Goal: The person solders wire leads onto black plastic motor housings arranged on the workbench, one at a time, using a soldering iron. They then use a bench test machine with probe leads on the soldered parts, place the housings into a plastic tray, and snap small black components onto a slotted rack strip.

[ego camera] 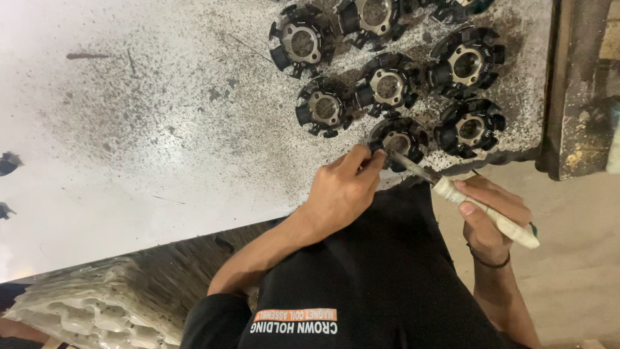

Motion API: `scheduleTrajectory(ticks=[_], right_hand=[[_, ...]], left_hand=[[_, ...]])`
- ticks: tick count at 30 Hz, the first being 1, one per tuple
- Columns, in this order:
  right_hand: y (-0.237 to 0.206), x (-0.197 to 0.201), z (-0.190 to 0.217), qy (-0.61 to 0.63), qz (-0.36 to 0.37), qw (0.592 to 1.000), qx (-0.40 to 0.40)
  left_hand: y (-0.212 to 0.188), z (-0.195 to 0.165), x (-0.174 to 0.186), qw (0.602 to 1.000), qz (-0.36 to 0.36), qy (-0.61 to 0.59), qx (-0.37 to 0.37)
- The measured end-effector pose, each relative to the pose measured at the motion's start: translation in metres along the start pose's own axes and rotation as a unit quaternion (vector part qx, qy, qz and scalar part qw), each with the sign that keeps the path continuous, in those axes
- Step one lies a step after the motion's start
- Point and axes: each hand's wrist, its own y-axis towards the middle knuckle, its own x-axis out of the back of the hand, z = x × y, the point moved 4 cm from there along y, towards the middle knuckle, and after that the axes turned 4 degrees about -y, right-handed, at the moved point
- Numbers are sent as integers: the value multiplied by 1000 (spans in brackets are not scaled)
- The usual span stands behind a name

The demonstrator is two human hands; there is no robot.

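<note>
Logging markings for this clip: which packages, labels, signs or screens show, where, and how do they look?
Printed patch: on the person's black garment, bottom centre; an orange strip above a row of white lettering, seen upside down.
No packages, signs or screens show.

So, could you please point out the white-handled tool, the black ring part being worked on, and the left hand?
white-handled tool (497, 220): head view, on its white handle.
black ring part (399, 140): head view, on its metal centre.
left hand (339, 194): head view, on its back.
</note>
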Motion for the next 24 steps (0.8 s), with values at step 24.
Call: scheduleTrajectory(ticks=[24], right_hand=[[-2, -1, 4, 66, -30, 997, -7]], left_hand=[[-7, 8, -9, 997, -40, 29, -55]])
